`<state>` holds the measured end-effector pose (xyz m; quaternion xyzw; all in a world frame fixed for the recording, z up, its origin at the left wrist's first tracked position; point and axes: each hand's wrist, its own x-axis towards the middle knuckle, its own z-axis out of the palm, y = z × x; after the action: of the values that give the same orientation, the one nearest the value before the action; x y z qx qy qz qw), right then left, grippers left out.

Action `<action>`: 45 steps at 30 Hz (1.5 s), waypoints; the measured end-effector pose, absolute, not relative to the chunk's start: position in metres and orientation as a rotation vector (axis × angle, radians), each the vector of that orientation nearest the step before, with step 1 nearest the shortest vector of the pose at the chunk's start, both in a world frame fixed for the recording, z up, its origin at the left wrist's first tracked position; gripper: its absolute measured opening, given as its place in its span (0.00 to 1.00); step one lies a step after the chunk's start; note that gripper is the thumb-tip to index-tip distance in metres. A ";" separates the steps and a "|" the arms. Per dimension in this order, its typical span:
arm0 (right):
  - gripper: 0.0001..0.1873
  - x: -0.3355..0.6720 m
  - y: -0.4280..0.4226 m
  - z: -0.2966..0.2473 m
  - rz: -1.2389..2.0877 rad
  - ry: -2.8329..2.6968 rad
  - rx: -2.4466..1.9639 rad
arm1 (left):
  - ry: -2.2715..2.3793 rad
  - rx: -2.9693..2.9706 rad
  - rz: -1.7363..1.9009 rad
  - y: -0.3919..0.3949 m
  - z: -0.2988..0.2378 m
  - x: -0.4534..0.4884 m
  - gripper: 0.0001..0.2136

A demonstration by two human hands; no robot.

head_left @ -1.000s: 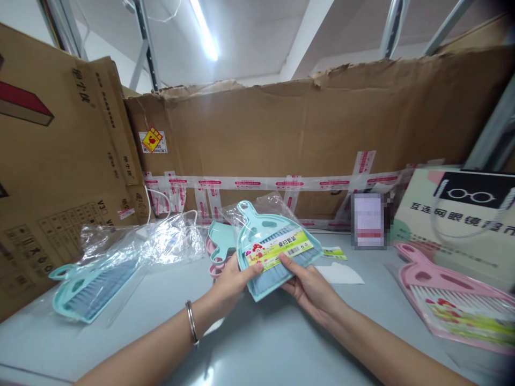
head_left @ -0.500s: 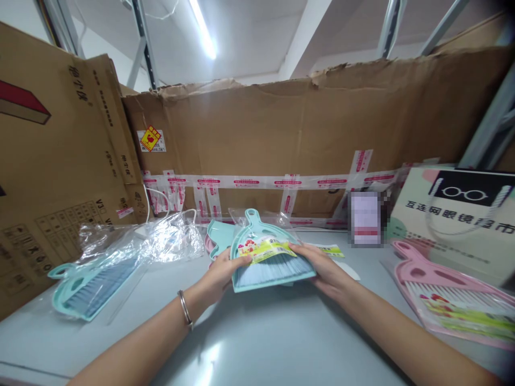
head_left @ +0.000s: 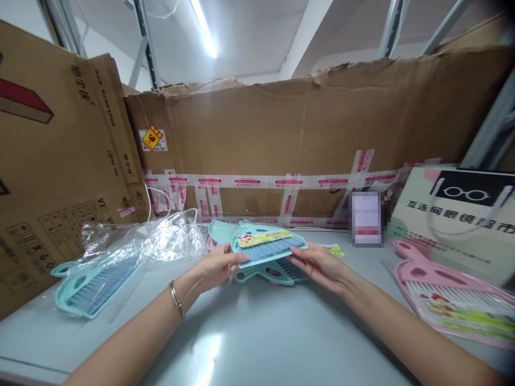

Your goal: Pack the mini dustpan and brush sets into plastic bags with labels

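Note:
A mint-green dustpan and brush set (head_left: 270, 247) with blue-grey bristles and a yellow-green label hangs tilted over the table. My left hand (head_left: 219, 267) pinches its left corner, thumb on top. On its right edge, my right hand (head_left: 322, 268) has closed its fingers. Just beneath is another mint-green piece (head_left: 267, 273) with dark bristles, partly covered by the held set and my right hand. Behind my left hand, more mint-green plastic (head_left: 220, 231) with a pink edge shows.
On the left, a mint-green brush and dustpan (head_left: 96, 284) lie under crumpled clear plastic (head_left: 173, 238). A pink dustpan set (head_left: 450, 279) lies at right, before a paper bag (head_left: 462, 214). Cardboard boxes (head_left: 257, 134) wall the back and left. A pixelated object (head_left: 366, 220) stands behind.
Both hands have tipped the dustpan set flatter, its handle end dropping away from me and its front edge rising slightly. More of the mint-green piece below now shows.

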<state>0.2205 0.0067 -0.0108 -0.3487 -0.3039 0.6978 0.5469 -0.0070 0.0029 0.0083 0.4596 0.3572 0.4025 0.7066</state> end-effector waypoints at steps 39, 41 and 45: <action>0.10 0.204 -0.001 -0.016 1.655 -0.488 -0.871 | 1.183 1.182 1.253 0.023 0.003 -0.024 0.14; 0.10 0.200 -0.004 -0.015 1.639 -0.462 -0.867 | 1.194 1.197 1.276 0.022 0.001 -0.024 0.15; 0.11 0.195 -0.008 -0.012 1.609 -0.385 -0.892 | 1.236 1.161 1.365 0.019 -0.003 -0.018 0.18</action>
<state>0.1949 -0.0084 -0.0116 -0.3833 -0.1656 0.6910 0.5901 -0.0176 0.0186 -0.0025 0.4727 0.5031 0.5553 0.4638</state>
